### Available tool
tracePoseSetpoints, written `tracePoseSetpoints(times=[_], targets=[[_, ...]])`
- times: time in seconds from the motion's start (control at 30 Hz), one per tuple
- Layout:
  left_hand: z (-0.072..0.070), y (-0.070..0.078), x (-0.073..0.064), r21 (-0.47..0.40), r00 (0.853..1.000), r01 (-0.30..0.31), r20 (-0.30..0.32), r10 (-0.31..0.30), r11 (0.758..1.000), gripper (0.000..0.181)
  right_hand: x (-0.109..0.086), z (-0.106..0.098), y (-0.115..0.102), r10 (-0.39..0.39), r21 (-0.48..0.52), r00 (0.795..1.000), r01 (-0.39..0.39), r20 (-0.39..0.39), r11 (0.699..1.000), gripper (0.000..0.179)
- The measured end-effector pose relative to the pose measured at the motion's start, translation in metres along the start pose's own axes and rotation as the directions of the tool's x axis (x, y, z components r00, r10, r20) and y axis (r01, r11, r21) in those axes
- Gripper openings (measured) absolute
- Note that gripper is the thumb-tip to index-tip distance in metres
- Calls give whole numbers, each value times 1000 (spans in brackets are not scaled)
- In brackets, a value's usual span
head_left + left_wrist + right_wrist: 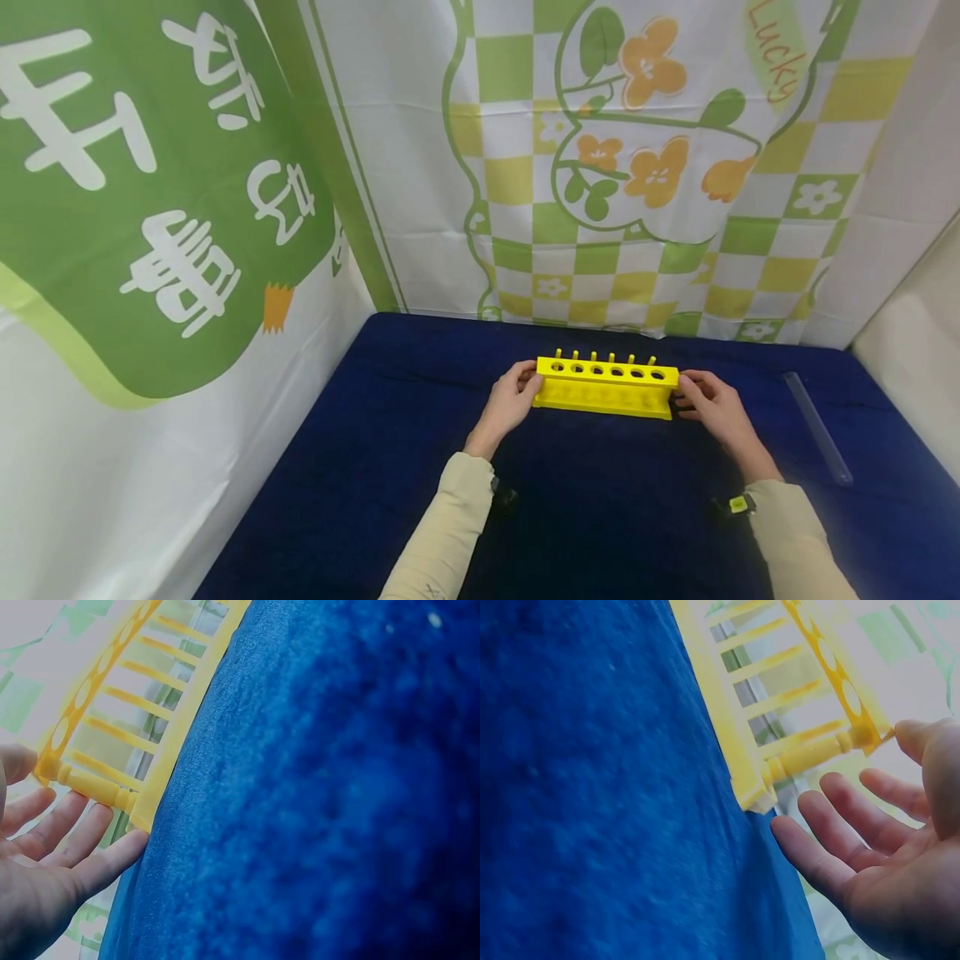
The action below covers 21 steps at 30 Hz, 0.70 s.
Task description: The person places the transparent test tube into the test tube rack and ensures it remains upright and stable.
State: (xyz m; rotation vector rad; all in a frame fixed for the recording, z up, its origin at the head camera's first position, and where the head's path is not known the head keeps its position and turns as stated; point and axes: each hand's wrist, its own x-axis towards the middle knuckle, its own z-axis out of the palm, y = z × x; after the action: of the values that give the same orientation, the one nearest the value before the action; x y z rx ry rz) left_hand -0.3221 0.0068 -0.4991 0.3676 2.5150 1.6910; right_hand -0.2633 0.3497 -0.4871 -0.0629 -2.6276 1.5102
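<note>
Plainly, the rack [603, 400] is set upright on the blue cloth [360, 467], between the left hand [512, 400] and the right hand [718, 408]. Its long axis is laid from side to side with a slight slant, so one narrow end is turned towards each palm, and the right end is placed a little nearer the body. At the left post [94, 787] the fingers are held long and fanned out, the base corner being met by the lowest fingertip; no firm grip is shown. At the right post [810, 756] the fingers are likewise spread wide, with a gap left between most of them and the rack; the thumb is held at the top corner, and whether contact is made there cannot be told. The left hand is thus judged the closer of the two. A clear tube [819, 429] is laid on the cloth past the right hand's outer side, well apart from the rack, its length pointed roughly away from the body; by the right hand it is more nearly reached.
</note>
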Motion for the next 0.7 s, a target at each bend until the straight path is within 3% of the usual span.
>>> tracePoseSetpoints(times=[0.43, 0.7], targets=[[1, 2, -2, 44, 1000, 26, 0, -26, 999, 49, -2, -19, 3, 31, -111, 999, -27, 32, 993, 52], [-1, 4, -3, 61, 999, 33, -3, -33, 998, 52, -3, -33, 6, 13, -125, 999, -18, -37, 992, 51]])
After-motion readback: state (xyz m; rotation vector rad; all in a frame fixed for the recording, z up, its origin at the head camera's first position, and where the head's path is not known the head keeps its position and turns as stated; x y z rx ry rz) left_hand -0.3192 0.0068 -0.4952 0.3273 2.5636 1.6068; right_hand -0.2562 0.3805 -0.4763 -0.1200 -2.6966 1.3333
